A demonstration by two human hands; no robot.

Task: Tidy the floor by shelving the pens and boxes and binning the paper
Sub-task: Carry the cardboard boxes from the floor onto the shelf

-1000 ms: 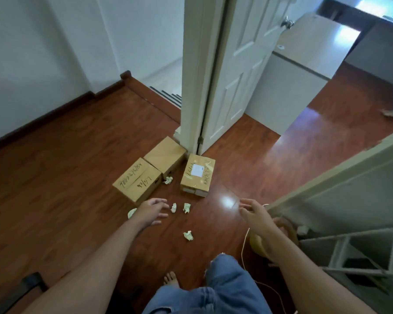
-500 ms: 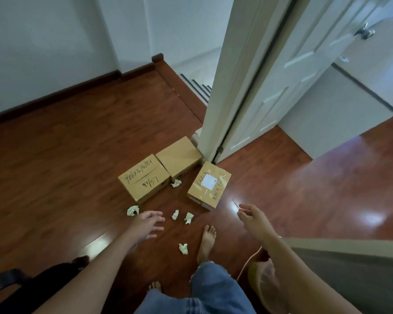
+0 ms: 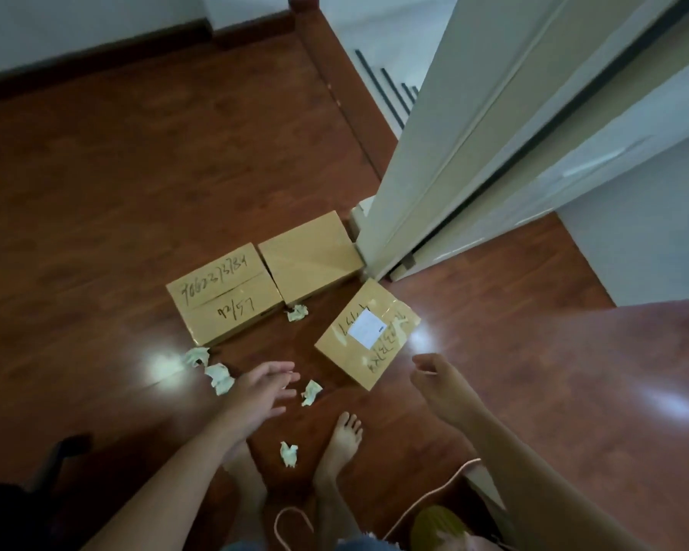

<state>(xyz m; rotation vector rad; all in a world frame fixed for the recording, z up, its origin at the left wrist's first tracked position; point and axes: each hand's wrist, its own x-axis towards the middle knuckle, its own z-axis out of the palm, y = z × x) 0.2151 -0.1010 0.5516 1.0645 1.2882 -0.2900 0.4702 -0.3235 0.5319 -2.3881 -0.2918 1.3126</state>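
Three taped cardboard boxes lie on the wooden floor: one with black handwriting (image 3: 225, 293), a plain one (image 3: 310, 257) against the door frame, and one with a white label (image 3: 368, 332). Several crumpled pale green paper balls are scattered below them: one (image 3: 297, 313) between the boxes, two (image 3: 196, 356) (image 3: 219, 377) at the left, one (image 3: 311, 392) by my fingers, one (image 3: 289, 453) between my feet. My left hand (image 3: 263, 391) hovers open between the paper balls. My right hand (image 3: 434, 375) is open, just right of the labelled box. No pens are visible.
A white door frame and open door (image 3: 474, 153) rise at the right of the boxes. My bare feet (image 3: 337, 443) stand below the paper. A bag with a pink cord (image 3: 446, 522) sits bottom right. A dark object (image 3: 64, 451) lies bottom left.
The view has come closer and tilted down over the boxes. Both hands have moved forward and lower toward the floor; the left hand now hovers among the paper balls.
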